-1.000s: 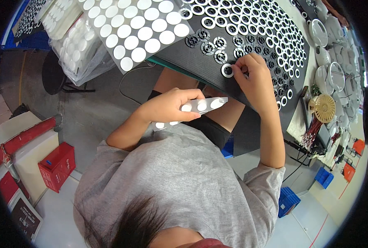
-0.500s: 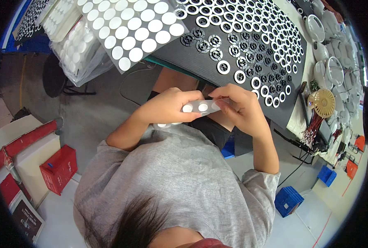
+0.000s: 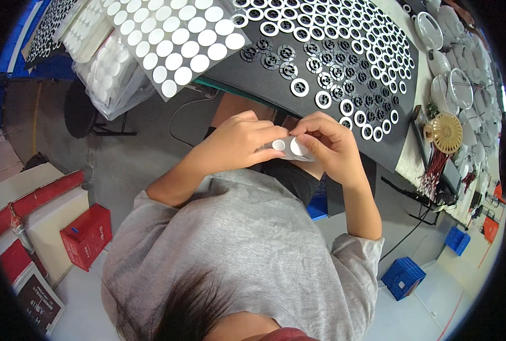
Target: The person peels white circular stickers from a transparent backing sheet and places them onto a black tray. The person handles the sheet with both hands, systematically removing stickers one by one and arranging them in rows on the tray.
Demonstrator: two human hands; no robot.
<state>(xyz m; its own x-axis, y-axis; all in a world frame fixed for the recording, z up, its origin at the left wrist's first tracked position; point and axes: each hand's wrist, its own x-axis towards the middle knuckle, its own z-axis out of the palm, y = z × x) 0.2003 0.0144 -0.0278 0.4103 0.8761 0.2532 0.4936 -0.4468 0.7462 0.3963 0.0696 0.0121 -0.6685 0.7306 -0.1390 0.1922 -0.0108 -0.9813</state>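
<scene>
Between my hands, low in front of the table edge, is a translucent strip [image 3: 287, 152] carrying round white stickers. My left hand [image 3: 243, 141] pinches the strip's left part between thumb and fingers, and one small white disc shows just beyond its fingertips. A larger white round sticker [image 3: 299, 146] lies at the right end, under the thumb of my right hand [image 3: 331, 146]. The right fingers are closed over that end. Whether the sticker is lifted off the strip I cannot tell. The left palm hides the rest of the strip.
The dark tabletop [image 3: 247, 79] holds many black round parts [image 3: 312, 65], a lot with white rings [image 3: 299, 87]. A sheet of white round stickers [image 3: 187, 48] overhangs its left edge beside a plastic bag [image 3: 108, 74]. A yellow fan [image 3: 444, 134] stands at right; blue crates [image 3: 403, 277] sit on the floor.
My left hand has slid right along the strip, closer to my right hand. Fewer discs show between them, and a larger disc now shows under the right thumb. The view shifted slightly.
</scene>
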